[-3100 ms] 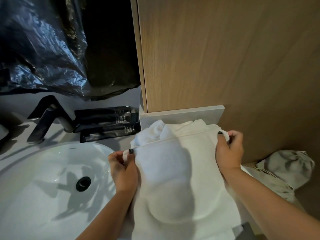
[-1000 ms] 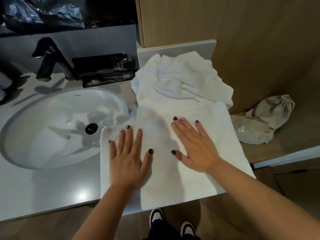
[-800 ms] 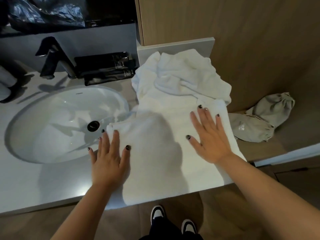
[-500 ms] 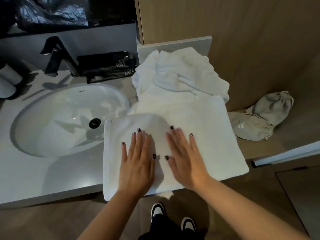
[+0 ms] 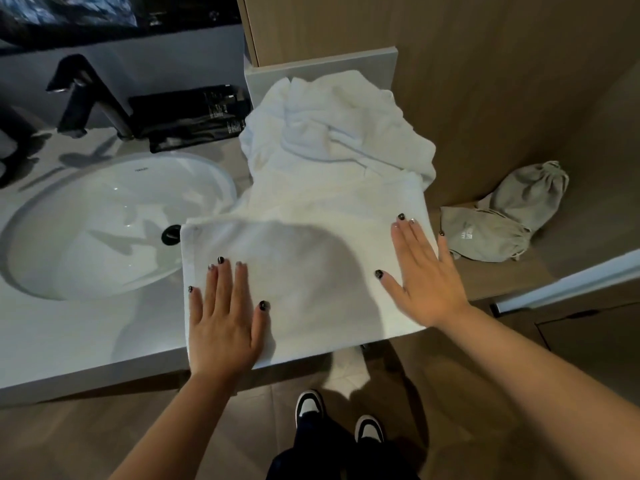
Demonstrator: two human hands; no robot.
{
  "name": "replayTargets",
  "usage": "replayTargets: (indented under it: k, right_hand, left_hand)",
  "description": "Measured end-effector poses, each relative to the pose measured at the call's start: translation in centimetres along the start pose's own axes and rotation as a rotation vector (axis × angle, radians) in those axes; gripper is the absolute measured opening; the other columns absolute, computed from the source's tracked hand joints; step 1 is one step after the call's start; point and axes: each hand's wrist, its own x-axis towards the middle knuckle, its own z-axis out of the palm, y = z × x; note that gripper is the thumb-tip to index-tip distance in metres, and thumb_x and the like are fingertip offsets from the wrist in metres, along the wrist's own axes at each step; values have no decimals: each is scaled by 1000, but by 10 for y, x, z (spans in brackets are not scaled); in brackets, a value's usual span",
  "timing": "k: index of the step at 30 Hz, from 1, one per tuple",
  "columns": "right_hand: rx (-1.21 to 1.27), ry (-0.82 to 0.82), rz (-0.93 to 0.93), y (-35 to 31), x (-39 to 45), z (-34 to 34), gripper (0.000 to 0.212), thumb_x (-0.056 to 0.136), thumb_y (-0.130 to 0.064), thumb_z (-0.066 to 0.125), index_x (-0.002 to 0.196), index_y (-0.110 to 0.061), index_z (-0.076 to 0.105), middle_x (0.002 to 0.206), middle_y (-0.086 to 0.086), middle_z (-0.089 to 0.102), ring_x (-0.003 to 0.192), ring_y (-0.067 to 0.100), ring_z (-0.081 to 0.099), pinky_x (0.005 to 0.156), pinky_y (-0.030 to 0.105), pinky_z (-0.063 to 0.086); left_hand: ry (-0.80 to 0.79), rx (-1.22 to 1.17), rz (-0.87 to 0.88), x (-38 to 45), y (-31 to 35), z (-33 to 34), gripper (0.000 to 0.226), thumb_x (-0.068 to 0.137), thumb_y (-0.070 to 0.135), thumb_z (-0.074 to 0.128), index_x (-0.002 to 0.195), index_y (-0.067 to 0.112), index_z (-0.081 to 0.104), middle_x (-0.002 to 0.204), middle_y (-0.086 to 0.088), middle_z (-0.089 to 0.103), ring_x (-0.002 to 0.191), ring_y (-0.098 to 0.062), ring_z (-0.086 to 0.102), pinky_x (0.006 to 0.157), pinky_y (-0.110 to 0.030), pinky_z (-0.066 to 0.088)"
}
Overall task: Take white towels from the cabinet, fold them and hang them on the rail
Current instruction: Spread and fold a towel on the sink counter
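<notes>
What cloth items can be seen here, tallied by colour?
White: 2, the folded towel under the left hand and right hand, and the rumpled towel behind it.
Grey: 2 drawstring bags.
Total: 4

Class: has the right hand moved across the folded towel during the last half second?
Yes. The right hand has slid outward from the middle of the folded towel to its right edge, toward the grey pouches.

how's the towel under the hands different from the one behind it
The folded towel lies flat and smooth in a neat rectangle; the crumpled towel sits bunched and creased in a heap. The left hand and right hand press flat on the folded one; nothing touches the crumpled one. Both are white.
</notes>
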Motion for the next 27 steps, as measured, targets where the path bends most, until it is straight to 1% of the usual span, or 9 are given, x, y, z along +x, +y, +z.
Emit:
replayTargets:
  k: [3, 7, 11, 13, 16, 19, 22, 25, 27]
  right_hand:
    - [38, -13, 15, -5, -9, -3, 80, 91, -61, -1, 153, -14, -16, 161, 4, -23, 146, 20, -26, 120, 53, -4]
    - [148, 37, 111, -2, -27, 7, 67, 97, -53, 8, 156, -25, -5, 163, 1, -15, 149, 27, -17, 118, 56, 2]
    - [558, 4, 311, 9, -27, 2, 58, 103, -42, 26, 153, -43, -4, 162, 8, 6, 136, 37, 34, 104, 46, 36]
    - [661, -28, 308, 14, -24, -1, 57, 104, -38, 28, 152, -48, -1, 154, 11, 24, 115, 30, 49, 92, 41, 41]
    - [708, -41, 322, 22, -20, -3, 57, 103, -34, 31, 149, -52, 4, 148, 12, 39, 124, 30, 45, 101, 45, 41]
    - [758, -33, 417, 25, -20, -15, 63, 99, -27, 46, 153, -40, 16, 142, 10, 48, 125, 31, 49, 104, 43, 43]
    - [962, -56, 652, 31, -23, -33, 75, 91, -26, 66, 153, -25, 25, 149, 10, 42, 131, 32, 46, 104, 41, 45]
    - [1140, -178, 728, 34, -26, -63, 85, 86, -22, 72, 154, -20, 20, 151, 11, 39, 127, 34, 49, 95, 41, 50]
    - [1214, -256, 683, 34, -24, -87, 87, 87, -16, 70, 155, -19, 15, 147, 14, 42, 113, 31, 56, 80, 38, 53]
  left_hand:
    - [22, -86, 67, -8, 30, -1, 71, 99, 50, 18, 157, 11, 4, 165, -12, -3, 151, -29, -9, 119, -62, 4]
    - [18, 13, 432, -26, 99, 18, 84, 93, 58, 45, 158, 15, 11, 165, -13, 5, 151, -36, 0, 112, -72, 12]
    - [-60, 134, 416, -13, 138, 44, 124, 63, 51, 84, 157, 16, 12, 164, -16, 7, 150, -40, -1, 109, -76, 1]
    - [-101, 179, 410, -6, 148, 48, 130, 59, 48, 87, 157, 14, 9, 163, -18, 3, 150, -41, -3, 110, -74, -1]
    - [-106, 222, 452, 0, 167, 38, 117, 74, 38, 78, 157, 18, -2, 163, -20, -5, 148, -44, -11, 109, -75, -1]
    - [-148, 213, 509, -3, 182, 29, 111, 85, 42, 69, 154, 27, -17, 162, -14, -19, 146, -41, -21, 111, -71, -9]
    - [-119, 149, 468, -11, 193, 12, 97, 84, 36, 76, 156, 22, 14, 163, -12, 16, 150, -36, 13, 115, -60, 14]
    - [-75, 51, 433, -14, 197, -16, 73, 91, 24, 68, 152, 21, 29, 160, -6, 28, 145, -31, 32, 116, -46, 24]
    - [28, -35, 432, -16, 196, -35, 68, 77, 27, 83, 137, 18, 53, 138, -8, 58, 117, -28, 63, 97, -43, 50]
